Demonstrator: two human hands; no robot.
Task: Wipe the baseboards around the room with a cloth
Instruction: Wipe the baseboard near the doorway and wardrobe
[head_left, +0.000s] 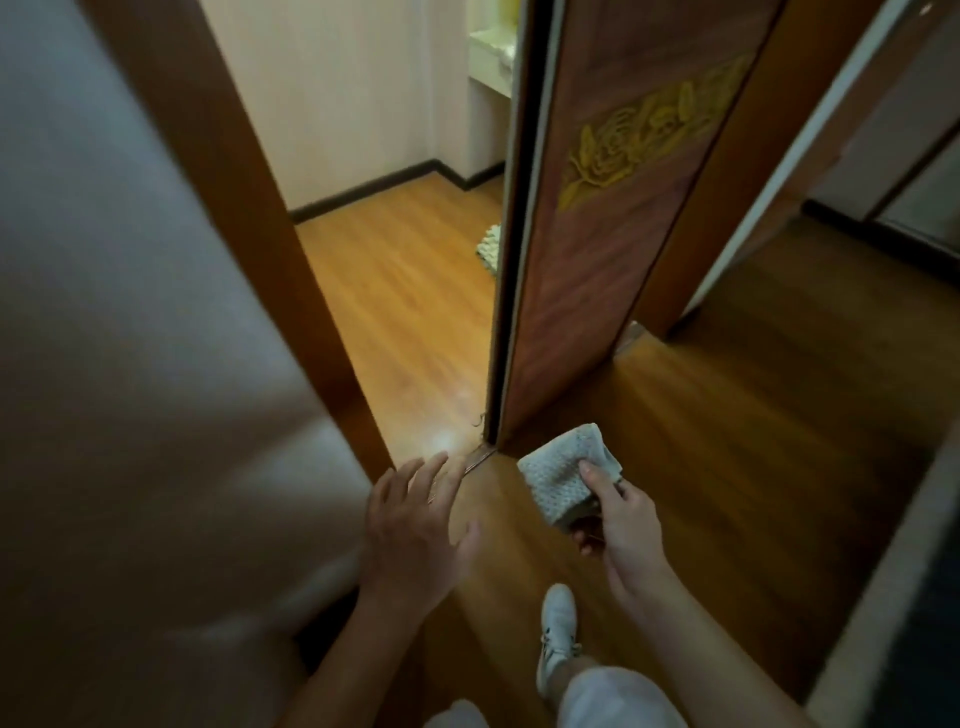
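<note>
Where the wooden floor (727, 415) runs through a doorway, the right hand (621, 525) grips a folded white, waffle-textured cloth (563, 475), thumb on top and fingers curled beneath. The cloth is held just beside the bottom corner of the open door (597, 291), which is seen edge-on and bears a carved yellow flower (639, 140). Whether the cloth touches the door cannot be told. The left hand (415, 525) holds nothing; its fingers are spread and straight above the floor, near the foot of the brown door frame (249, 208) and beside the pale wall (130, 364). A dark baseboard (363, 189) lines the far edge of the floor in the room beyond, where a pale knobbly mat (488, 247) lies partly hidden by the door. A white shoe (556, 629) stands on the floor below the hands.
</note>
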